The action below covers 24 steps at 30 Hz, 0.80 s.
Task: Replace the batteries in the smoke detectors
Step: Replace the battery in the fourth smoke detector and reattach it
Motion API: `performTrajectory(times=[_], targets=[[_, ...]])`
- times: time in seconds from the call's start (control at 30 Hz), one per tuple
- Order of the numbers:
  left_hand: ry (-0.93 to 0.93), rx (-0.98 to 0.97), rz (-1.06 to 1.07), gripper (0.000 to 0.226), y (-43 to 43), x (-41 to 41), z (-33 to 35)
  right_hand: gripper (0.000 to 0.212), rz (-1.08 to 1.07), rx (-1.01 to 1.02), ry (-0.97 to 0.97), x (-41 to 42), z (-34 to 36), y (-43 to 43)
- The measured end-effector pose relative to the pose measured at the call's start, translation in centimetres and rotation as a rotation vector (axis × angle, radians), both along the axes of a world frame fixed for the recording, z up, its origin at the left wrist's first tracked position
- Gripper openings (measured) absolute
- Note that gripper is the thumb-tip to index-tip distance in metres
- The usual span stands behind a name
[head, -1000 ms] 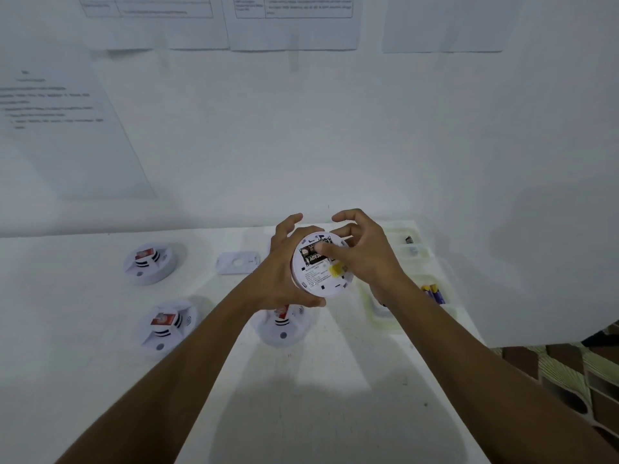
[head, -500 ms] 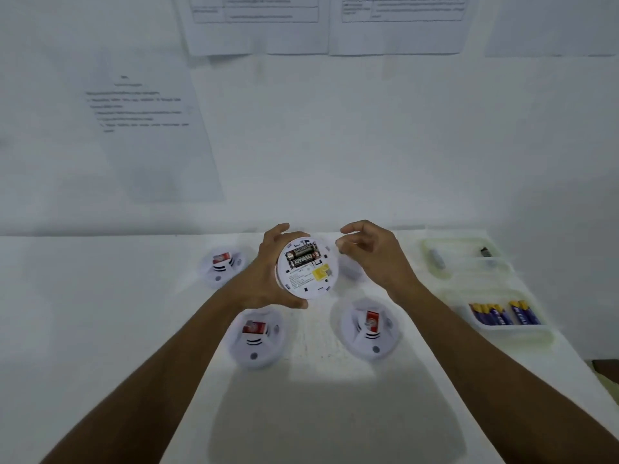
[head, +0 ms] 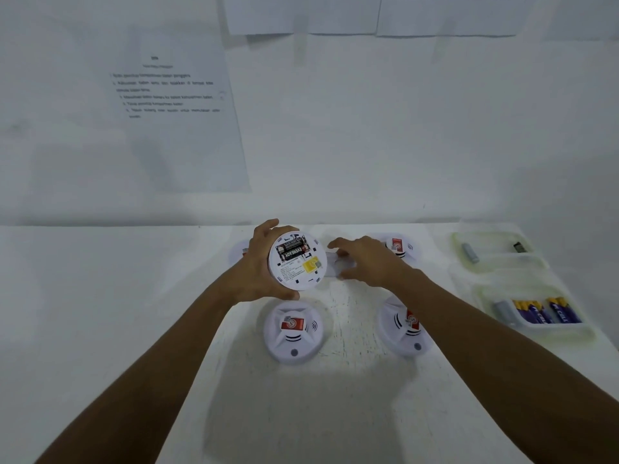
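White detector (head: 296, 262), back up with two black batteries (head: 292, 250) showing, sits gripped in the left hand (head: 258, 266) above the table (head: 100, 296). The right hand (head: 365, 262) is down at a white cover (head: 336, 264) beside it, fingers and thumb either side, grip unclear. Other detectors (head: 293, 333) lie around, and a tray (head: 482, 296) of blue cells sits far right.

EVEREADY on the black batteries (head: 294, 251) in the detector (head: 296, 262) your left hand (head: 256, 269) holds, lettering ending in CELL on blue batteries (head: 549, 313) at your three o'clock, wall sheet (head: 167, 95) at eleven o'clock too blurred to read
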<state>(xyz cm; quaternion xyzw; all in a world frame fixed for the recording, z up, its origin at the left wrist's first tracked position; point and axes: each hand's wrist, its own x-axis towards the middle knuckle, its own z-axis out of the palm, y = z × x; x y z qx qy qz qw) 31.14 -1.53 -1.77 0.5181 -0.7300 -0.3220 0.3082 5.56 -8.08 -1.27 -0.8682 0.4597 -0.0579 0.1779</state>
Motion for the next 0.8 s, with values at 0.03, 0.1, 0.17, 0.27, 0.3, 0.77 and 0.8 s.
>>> performTrajectory(times=[0.03,0.1,0.17,0.27,0.3,0.77,0.8], targets=[[-0.004,-0.004,0.007,0.113,0.0,0.1,-0.1,0.065,0.022,-0.031,0.024,-0.1,0.1,0.2],[-0.013,-0.006,0.018,0.115,0.1,0.3,-0.1,0.067,0.069,-0.095,0.047,-0.4,0.0,0.6],[-0.008,-0.006,0.024,0.115,0.1,0.2,-0.1,0.065,0.047,-0.11,-0.025,-0.8,0.1,1.2],[-0.003,-0.016,0.039,0.115,0.2,-0.3,0.1,0.054,-0.08,-0.166,-0.236,-2.3,0.5,1.9],[-0.001,-0.018,0.04,0.114,0.2,-0.6,0.2,0.05,-0.13,-0.184,-0.316,-2.9,0.8,2.2],[0.048,-0.031,-0.084,0.111,0.2,-9.3,1.0,0.034,-0.352,0.147,-1.063,-5.9,5.6,8.1],[0.044,-0.035,-0.088,0.111,0.2,-9.8,1.1,0.03,-0.349,0.094,-1.009,-6.0,5.3,8.0]])
